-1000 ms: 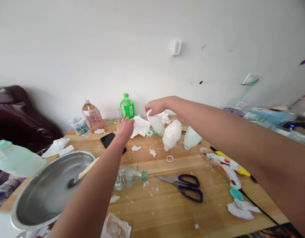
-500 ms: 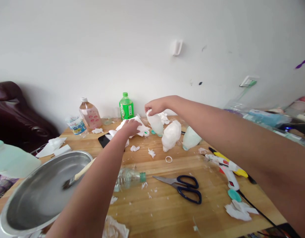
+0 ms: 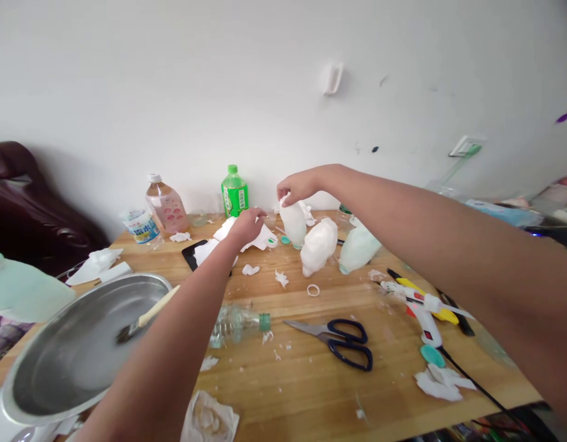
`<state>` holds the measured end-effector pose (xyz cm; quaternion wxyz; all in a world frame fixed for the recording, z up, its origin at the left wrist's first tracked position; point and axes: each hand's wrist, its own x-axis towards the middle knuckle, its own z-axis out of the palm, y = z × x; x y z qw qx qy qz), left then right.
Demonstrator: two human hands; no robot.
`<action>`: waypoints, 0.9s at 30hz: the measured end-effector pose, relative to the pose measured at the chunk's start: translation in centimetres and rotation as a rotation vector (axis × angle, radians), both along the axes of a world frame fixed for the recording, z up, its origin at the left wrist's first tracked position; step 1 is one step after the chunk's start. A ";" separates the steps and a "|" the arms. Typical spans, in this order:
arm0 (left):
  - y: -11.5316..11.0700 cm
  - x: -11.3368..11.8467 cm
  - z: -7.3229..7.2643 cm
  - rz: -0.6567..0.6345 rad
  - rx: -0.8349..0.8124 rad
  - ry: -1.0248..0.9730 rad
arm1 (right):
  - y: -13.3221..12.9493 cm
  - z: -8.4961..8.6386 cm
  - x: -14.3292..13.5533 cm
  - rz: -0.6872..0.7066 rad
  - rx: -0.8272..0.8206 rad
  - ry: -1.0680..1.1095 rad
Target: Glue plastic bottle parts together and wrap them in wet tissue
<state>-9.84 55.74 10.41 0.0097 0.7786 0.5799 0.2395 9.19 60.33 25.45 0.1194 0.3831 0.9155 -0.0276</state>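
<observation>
My right hand has its fingers closed around the top of a paper-covered bottle, which stands slightly tilted at the back of the table. Beside it are a lumpy white paper-wrapped form and a pale green paper-covered bottle lying on its side. My left hand is over crumpled white paper, its fingers stretched out to the right and nothing seen in them. Under that paper lies a black phone. A white ring and paper scraps lie nearer.
Scissors and a clear cut bottle lie in the middle. A metal basin with a brush is at left. A glue gun with a cord lies at right. Pink and green bottles stand by the wall.
The view has shifted slightly. My right hand stays on the paper-covered bottle, which stands more upright. My left hand has moved a little up and right over the paper, its fingers closer together.
</observation>
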 end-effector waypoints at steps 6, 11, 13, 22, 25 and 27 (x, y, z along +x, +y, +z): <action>0.6 1.1 -0.5 -0.029 0.011 -0.112 | 1.3 0.1 1.7 -0.054 0.004 0.013; 1.1 1.7 -0.7 -0.034 0.000 -0.111 | 2.1 0.2 3.8 -0.108 -0.003 0.039; 1.3 2.1 -0.5 -0.032 -0.003 -0.088 | 2.2 0.2 4.4 -0.116 0.000 0.034; 2.1 5.2 0.6 -0.114 -0.085 0.077 | 2.2 0.3 5.3 -0.069 -0.054 0.039; 2.1 5.2 0.3 -0.096 -0.119 0.112 | 2.7 0.1 5.6 -0.043 -0.071 0.048; 2.0 5.1 0.2 -0.080 -0.128 0.119 | 3.0 -0.2 5.8 -0.022 -0.079 0.055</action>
